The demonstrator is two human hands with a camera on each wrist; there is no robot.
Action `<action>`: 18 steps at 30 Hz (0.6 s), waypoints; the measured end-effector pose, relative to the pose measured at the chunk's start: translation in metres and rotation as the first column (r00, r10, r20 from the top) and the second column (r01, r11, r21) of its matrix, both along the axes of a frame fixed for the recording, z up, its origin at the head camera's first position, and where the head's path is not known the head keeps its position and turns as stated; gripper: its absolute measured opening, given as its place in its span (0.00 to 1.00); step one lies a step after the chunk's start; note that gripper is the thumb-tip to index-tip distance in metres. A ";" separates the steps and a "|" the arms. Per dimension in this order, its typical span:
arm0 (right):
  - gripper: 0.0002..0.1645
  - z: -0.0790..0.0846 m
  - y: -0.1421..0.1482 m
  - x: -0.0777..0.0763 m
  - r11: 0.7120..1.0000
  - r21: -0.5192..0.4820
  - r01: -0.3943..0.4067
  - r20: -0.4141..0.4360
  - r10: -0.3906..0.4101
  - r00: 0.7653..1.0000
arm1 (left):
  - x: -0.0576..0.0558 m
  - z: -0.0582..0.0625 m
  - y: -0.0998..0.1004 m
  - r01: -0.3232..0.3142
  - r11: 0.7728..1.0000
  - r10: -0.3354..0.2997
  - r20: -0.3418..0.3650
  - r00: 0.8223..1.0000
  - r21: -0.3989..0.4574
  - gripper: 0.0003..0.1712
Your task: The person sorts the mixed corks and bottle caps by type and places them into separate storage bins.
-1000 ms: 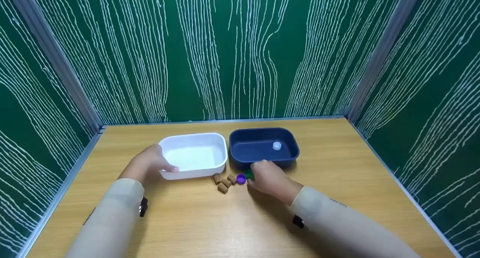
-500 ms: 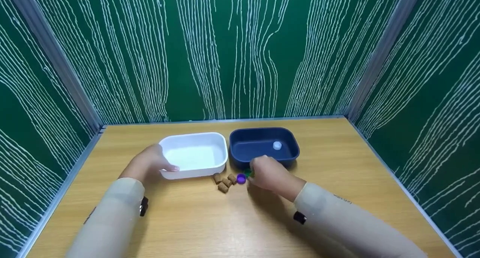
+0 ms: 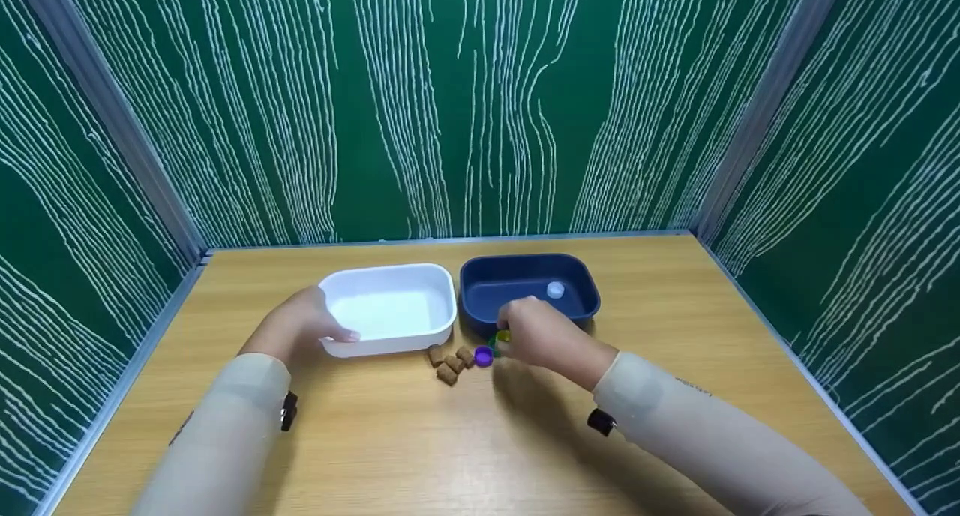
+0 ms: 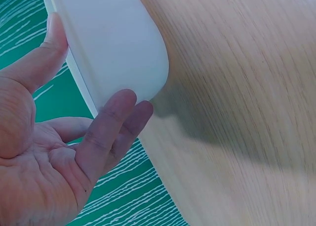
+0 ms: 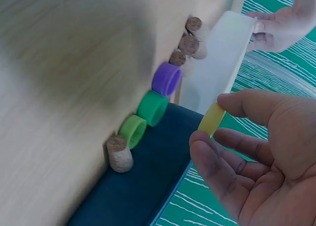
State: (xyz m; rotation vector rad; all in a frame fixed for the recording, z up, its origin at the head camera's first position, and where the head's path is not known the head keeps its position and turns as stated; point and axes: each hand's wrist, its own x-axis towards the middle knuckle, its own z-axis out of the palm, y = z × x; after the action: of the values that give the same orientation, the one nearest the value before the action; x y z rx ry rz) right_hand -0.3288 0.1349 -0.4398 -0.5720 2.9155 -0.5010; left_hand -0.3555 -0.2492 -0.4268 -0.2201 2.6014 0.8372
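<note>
My right hand [image 3: 544, 332] pinches a yellow bottle cap [image 5: 212, 119] between thumb and fingertip, just above the near side of the dark blue tub [image 3: 495, 297]. Inside that tub sits a white cap [image 3: 555, 289]. With its thumb over the rim, my left hand [image 3: 304, 322] holds the left end of the white tub [image 3: 390, 345]. On the table before the tubs stand a purple cap [image 3: 483, 356], a green cap [image 5: 153, 108] and a light green cap [image 5: 133, 131]. The right hand partly hides these in the head view.
Several corks [image 3: 448, 373] lie in a cluster by the white tub's near right corner. Another cork [image 5: 120, 159] stands beside the light green cap. Green walls with white streaks [image 3: 480, 111] enclose the wooden table [image 3: 420, 441] at the back and sides.
My right hand has risen a little toward the dark blue tub, and a yellow cap now shows in its fingers. The left hand and both tubs stay almost where they were.
</note>
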 end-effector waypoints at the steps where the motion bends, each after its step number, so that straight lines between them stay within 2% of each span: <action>1: 0.06 0.001 0.001 -0.001 1.000 -0.001 -0.005 -0.018 0.005 1.000 | -0.001 0.000 0.000 0.003 1.000 -0.003 -0.002 1.000 0.000 0.72; 3: 0.07 0.004 0.002 -0.003 1.000 -0.006 0.000 -0.029 0.000 1.000 | -0.005 -0.003 -0.002 0.007 1.000 -0.007 -0.007 1.000 0.002 0.73; 5: 0.10 0.009 0.003 -0.005 0.999 -0.021 0.024 0.011 -0.024 1.000 | -0.012 -0.009 -0.007 0.010 1.000 -0.010 -0.004 1.000 0.001 0.75; 8: 0.13 0.016 0.005 -0.008 0.998 -0.028 0.060 0.047 -0.059 0.997 | -0.029 -0.027 -0.019 0.024 1.000 -0.024 -0.014 1.000 -0.005 0.79; 10: 0.15 0.019 0.007 -0.011 0.997 -0.023 0.073 0.042 -0.072 0.997 | -0.031 -0.030 -0.022 0.032 0.999 -0.032 -0.011 0.999 -0.011 0.80; 12: 0.17 0.022 0.010 -0.015 0.997 -0.017 0.080 0.023 -0.079 0.997 | -0.027 -0.026 -0.019 0.027 1.000 -0.027 -0.011 1.000 -0.008 0.79; 13: 0.17 0.023 0.012 -0.017 0.997 -0.014 0.082 0.010 -0.082 0.997 | -0.023 -0.022 -0.016 0.024 1.000 -0.024 -0.012 1.000 -0.007 0.77; 14: 0.18 0.023 0.014 -0.019 0.996 -0.017 0.085 0.006 -0.085 0.996 | -0.015 -0.012 -0.010 0.014 1.000 -0.014 0.003 1.000 -0.004 0.76; 18: 0.18 0.023 0.023 -0.029 0.995 -0.042 0.093 -0.007 -0.093 0.996 | 0.000 0.002 0.000 0.009 1.000 -0.009 -0.002 1.000 -0.003 0.72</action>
State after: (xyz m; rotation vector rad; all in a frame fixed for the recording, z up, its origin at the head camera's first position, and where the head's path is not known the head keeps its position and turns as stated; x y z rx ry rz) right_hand -0.3574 0.1578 -0.4172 -0.4462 2.9576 -0.5734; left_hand -0.3554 -0.2494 -0.4247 -0.2085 2.6036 0.8304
